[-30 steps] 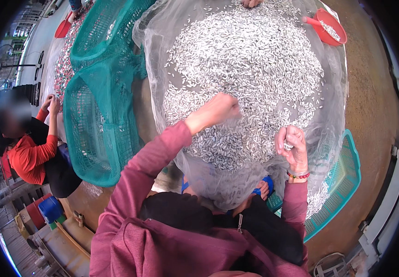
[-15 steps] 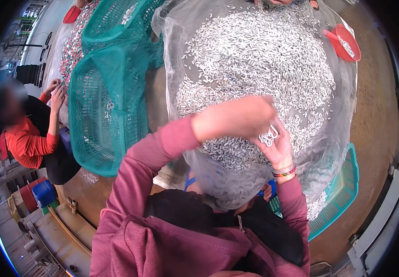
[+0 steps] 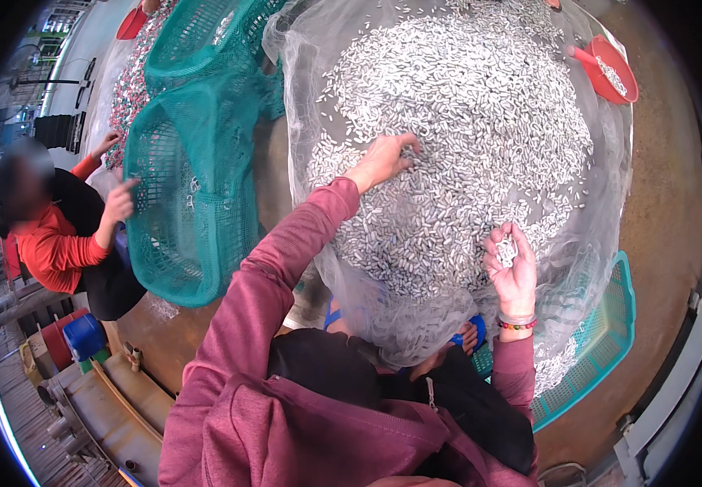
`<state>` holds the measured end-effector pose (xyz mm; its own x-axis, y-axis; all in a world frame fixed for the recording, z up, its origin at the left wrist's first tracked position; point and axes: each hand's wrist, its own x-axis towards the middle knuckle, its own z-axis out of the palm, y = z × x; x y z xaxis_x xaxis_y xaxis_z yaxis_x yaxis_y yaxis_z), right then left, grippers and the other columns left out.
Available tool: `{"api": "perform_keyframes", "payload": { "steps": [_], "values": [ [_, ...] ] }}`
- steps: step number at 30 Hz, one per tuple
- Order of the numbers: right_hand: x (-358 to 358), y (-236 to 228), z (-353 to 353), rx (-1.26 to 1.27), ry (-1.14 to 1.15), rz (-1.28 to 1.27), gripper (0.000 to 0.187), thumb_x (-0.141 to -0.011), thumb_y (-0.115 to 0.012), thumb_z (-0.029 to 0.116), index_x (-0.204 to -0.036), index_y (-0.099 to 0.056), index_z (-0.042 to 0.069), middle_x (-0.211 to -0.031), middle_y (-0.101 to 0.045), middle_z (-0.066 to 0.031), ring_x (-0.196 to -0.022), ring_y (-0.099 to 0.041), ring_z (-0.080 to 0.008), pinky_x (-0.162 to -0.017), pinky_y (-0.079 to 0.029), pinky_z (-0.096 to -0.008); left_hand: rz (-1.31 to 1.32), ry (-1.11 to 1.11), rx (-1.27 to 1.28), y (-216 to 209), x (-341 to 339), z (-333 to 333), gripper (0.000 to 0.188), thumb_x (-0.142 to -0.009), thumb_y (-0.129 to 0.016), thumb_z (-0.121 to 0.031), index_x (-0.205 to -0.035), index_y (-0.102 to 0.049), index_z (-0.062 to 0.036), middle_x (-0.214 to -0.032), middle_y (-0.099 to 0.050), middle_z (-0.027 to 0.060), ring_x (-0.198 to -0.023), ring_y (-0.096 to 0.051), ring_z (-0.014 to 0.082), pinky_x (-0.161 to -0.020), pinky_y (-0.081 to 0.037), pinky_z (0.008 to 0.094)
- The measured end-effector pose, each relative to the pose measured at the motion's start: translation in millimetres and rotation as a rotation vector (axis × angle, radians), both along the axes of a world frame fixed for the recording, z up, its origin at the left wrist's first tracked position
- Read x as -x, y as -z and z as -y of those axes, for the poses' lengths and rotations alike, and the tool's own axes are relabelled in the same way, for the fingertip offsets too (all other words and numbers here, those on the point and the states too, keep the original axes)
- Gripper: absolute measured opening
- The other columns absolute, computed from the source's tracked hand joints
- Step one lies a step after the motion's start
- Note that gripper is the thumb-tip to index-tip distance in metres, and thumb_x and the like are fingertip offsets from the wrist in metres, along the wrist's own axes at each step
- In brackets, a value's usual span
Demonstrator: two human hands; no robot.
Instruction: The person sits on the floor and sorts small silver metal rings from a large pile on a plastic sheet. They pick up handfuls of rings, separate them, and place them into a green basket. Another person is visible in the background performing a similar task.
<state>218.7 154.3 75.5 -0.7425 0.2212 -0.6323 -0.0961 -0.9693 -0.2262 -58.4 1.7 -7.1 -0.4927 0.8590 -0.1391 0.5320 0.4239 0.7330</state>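
A broad pile of small white and silvery metal links (image 3: pixel 481 89) covers the surface in front of me. Over its left part reaches my left hand (image 3: pixel 385 160), thumb and fingers apart and slightly bent, with nothing visible between them. My right hand (image 3: pixel 516 274) is palm up above the pile's near right side. Its fingers curl round a small bunch of white looped links (image 3: pixel 506 251). A beaded bracelet circles the right wrist.
Sheer whitish mesh (image 3: pixel 306 162) wraps the pile's edges. A red scoop (image 3: pixel 620 84) with links lies far right; a teal basket (image 3: pixel 623 325) with links stands near right. Netted teal baskets (image 3: pixel 229 243) stand left. Beyond sits a co-worker in an orange top (image 3: pixel 50 252).
My left hand has left my right hand and swung left over the pile, its fingers spreading. My right hand has shifted slightly right and down with the links. The co-worker's hands have moved apart.
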Motion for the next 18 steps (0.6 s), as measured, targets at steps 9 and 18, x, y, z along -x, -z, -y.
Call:
{"api": "perform_keyframes", "payload": {
  "steps": [9, 18],
  "values": [
    [-6, -25, -6, -0.127, -0.095, -0.199, 0.024, -0.098, -0.047, 0.026, -0.087, -0.050, 0.005, -0.082, -0.049, -0.0064, -0.071, -0.047, -0.0170, -0.051, -0.039, -0.0254, 0.373, 0.318, 0.138, -102, -69, -10, 0.022, -0.085, -0.064, -0.008, -0.106, -0.069, -0.0090, -0.097, -0.070, 0.0094, -0.082, -0.067, 0.0139, -0.079, -0.053, 0.0289],
    [2, -36, -1, -0.471, -0.346, -0.018, 0.022, -0.098, -0.052, 0.022, -0.098, -0.059, 0.001, -0.066, -0.049, -0.0013, -0.053, -0.043, -0.0038, -0.037, -0.024, -0.0170, 0.390, 0.251, 0.175, -117, -24, 13, 0.042, -0.077, -0.072, -0.007, -0.118, -0.063, -0.0045, -0.079, -0.067, 0.0016, -0.070, -0.060, 0.0101, -0.065, -0.048, 0.0250]
  ]
}}
